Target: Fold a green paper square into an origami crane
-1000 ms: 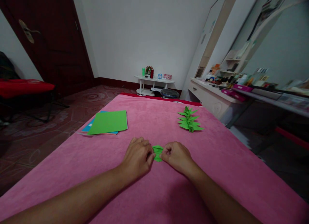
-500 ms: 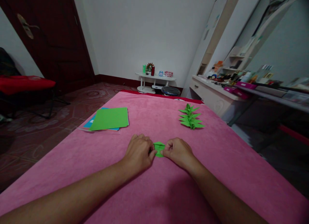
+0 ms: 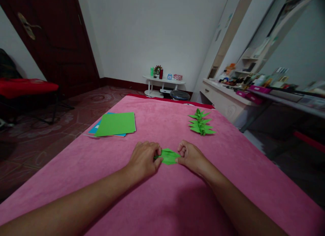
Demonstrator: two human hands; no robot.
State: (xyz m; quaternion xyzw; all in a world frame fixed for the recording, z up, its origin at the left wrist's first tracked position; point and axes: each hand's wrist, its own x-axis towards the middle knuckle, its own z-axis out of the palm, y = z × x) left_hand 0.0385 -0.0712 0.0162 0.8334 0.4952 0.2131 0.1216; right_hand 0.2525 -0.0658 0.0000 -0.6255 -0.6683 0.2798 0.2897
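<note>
A small piece of folded green paper [image 3: 168, 157] lies on the pink cloth between my hands, with creases running across it. My left hand [image 3: 145, 157] pinches its left end, thumb below and fingers curled over the tip. At the right end, my right hand [image 3: 191, 157] holds the paper's edge with thumb and curled fingers. The fingertips hide both ends of the paper. Further off to the right stands a row of spiky folded green paper pieces [image 3: 200, 122]. To the left lies a stack of coloured paper sheets [image 3: 116, 123], green on top with blue beneath.
The pink cloth [image 3: 157, 109] covers the table. Behind it stands a small white table [image 3: 165, 81] bearing several small items. A cluttered dresser [image 3: 228, 97] is on the right, and a red chair [image 3: 27, 87] on the left beside a dark door [image 3: 58, 36].
Both hands have moved apart along the folded paper, the right one rightward and the left one slightly leftward. More of the green paper shows between them.
</note>
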